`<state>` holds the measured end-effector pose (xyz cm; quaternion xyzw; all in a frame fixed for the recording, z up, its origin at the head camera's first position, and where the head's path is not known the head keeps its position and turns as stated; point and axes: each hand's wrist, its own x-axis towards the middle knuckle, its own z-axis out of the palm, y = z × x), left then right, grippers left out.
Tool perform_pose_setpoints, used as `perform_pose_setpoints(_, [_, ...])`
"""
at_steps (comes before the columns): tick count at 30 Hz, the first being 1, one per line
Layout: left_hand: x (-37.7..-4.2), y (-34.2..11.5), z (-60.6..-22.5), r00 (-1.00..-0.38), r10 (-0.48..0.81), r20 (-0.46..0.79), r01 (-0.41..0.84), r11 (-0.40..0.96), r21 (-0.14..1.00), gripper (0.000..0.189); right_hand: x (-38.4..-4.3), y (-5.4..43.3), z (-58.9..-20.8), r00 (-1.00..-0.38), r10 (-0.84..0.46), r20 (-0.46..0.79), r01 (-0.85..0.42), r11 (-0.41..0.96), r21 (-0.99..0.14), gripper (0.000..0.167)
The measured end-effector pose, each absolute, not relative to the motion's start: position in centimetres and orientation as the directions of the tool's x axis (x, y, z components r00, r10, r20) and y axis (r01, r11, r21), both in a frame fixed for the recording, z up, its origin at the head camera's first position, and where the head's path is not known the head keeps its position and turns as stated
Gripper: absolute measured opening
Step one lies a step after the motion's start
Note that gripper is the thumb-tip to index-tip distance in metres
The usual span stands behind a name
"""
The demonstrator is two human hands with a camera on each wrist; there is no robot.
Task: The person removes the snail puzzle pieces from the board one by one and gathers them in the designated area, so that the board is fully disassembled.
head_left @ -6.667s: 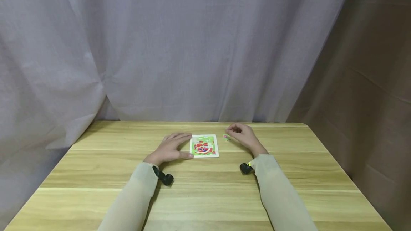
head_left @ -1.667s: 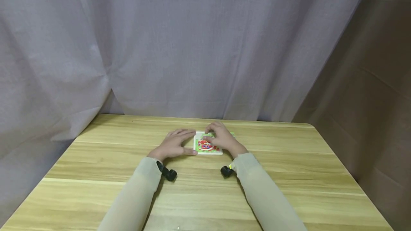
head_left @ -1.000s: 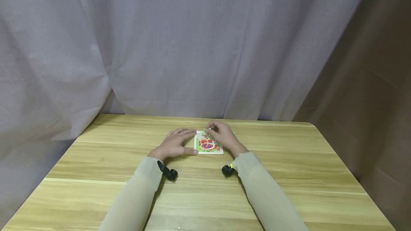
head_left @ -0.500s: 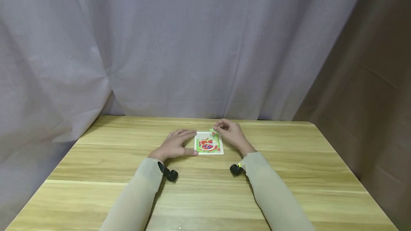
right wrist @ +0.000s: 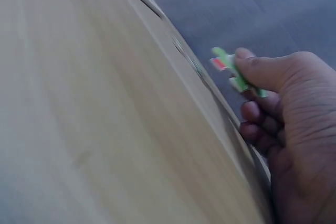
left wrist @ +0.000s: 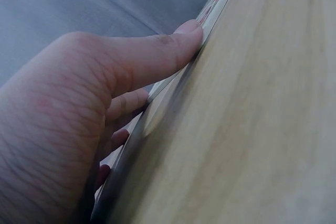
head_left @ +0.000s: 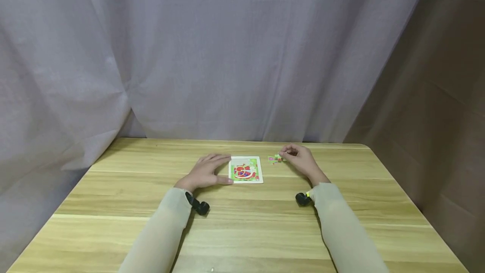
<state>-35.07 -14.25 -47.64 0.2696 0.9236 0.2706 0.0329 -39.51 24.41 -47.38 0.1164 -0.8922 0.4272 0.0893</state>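
Observation:
In the head view a small square jigsaw puzzle (head_left: 245, 172) with a white frame and a red, green and white picture lies on the table. A pale patch shows at its upper left. My left hand (head_left: 204, 172) rests at its left side, fingers and thumb stretched out to the frame's edge. To the right of the puzzle my right hand (head_left: 301, 161) pinches a green, white and red puzzle piece (right wrist: 223, 62) between thumb and fingers, raised over the table in the right wrist view. A loose piece with a pink spot (head_left: 270, 159) lies just left of that hand.
The wooden table (head_left: 242, 226) reaches back to a grey curtain (head_left: 204, 54). A brownish curtain (head_left: 428, 96) hangs at the right. Black wrist cameras sit at both cuffs, the left one (head_left: 202, 208) near the table's surface.
My right hand has drawn back from over the puzzle and moved right, carrying a puzzle piece away from its upper part. The left hand has stayed at the frame's left edge.

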Motion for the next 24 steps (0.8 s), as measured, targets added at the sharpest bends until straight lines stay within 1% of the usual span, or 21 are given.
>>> perform_pose_setpoints(4, [-35.2, -14.3, -47.8, -0.842, 0.531, 0.093, 0.496, 0.694, 0.522, 0.097, -39.4, 25.8, -47.4, -0.965, -0.132, 0.226, -0.258, 0.621, -0.74, 0.021])
perform_pose_setpoints(7, [-35.2, -14.3, -47.8, -0.837, 0.538, 0.097, 0.501, 0.684, 0.53, 0.097, -39.4, 26.1, -47.4, -0.963, -0.144, 0.226, -0.266, 0.621, -0.738, 0.02])
perform_pose_setpoints(15, [-35.2, -14.2, -47.6, -0.849, 0.52, 0.094, 0.47, 0.661, 0.584, 0.098, -39.6, 26.1, -47.4, -0.956, -0.179, 0.232, -0.292, 0.646, -0.706, 0.019])
perform_pose_setpoints(24, [-35.2, -14.1, -47.9, -0.861, 0.501, 0.09, 0.444, 0.654, 0.612, 0.099, -39.6, 25.8, -47.6, -0.95, -0.197, 0.243, -0.312, 0.661, -0.683, 0.016])
